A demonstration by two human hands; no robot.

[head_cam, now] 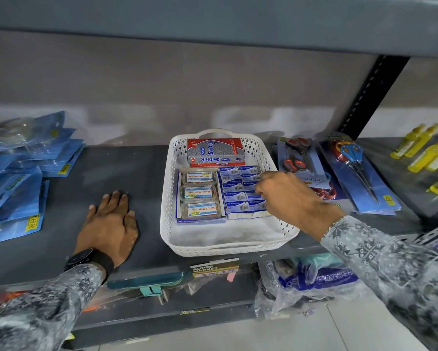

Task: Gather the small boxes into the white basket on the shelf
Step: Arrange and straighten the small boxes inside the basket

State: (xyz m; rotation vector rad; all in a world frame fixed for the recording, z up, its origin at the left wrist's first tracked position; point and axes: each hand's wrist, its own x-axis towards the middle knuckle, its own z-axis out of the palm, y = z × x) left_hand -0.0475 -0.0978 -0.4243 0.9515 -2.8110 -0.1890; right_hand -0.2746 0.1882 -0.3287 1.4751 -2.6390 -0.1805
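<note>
A white perforated basket [221, 245] stands on the dark shelf [60, 188]. Inside it, several small blue staple boxes [234, 184] lie packed in rows on the right, three clear clip boxes [200, 192] sit in a column on the left, and red and grey Softek boxes [214, 150] lie at the back. My right hand [286, 196] reaches over the basket's right rim, fingers curled down onto the blue boxes; whether it grips one is hidden. My left hand [110, 224] rests flat on the shelf left of the basket, wearing a black watch.
Blue packets [17, 188] are stacked at the shelf's left end. Carded scissors [352, 163] lie right of the basket, yellow glue bottles [428, 150] beyond them. A black upright post [369, 97] stands at the back right. Bags fill the lower shelf [309, 277].
</note>
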